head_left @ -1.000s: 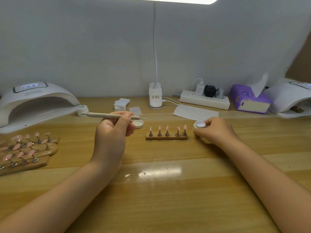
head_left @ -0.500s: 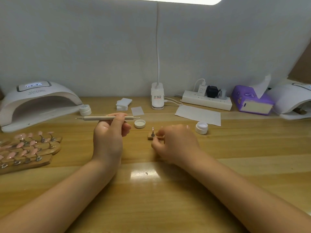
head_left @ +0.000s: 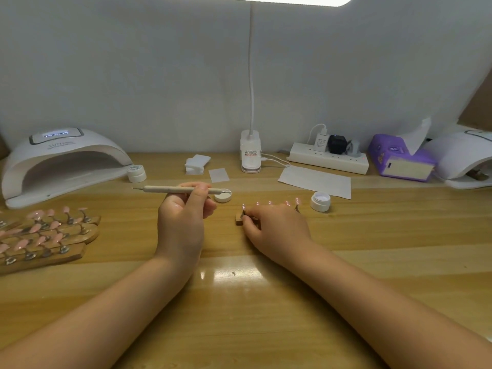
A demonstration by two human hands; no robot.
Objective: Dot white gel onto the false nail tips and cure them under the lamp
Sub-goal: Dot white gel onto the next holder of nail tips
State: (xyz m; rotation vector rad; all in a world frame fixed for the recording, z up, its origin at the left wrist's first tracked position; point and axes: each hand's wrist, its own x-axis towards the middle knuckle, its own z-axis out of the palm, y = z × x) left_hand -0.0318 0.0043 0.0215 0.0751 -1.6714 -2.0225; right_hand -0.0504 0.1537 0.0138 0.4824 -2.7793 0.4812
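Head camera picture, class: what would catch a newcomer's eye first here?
Mid-table, the left hand holds a dotting pen level, while the right hand grips the small wooden nail stand. At far left sit a white curing lamp and racks of pink nail tips.

My desk (head_left: pixel 346 262) is wood with a smooth glossy finish that reflects the light. The small nail stand (head_left: pixel 239 219) under my right hand (head_left: pixel 277 225) looks like wood too, and so do the holder strips (head_left: pixel 48 241) at the left, with shiny metal clips and glossy pink tips. The dotting pen (head_left: pixel 170 189) in my left hand (head_left: pixel 183 222) has a matt pale shaft. The gel jar (head_left: pixel 320 201) and the curing lamp (head_left: pixel 61 161) look like smooth white plastic.
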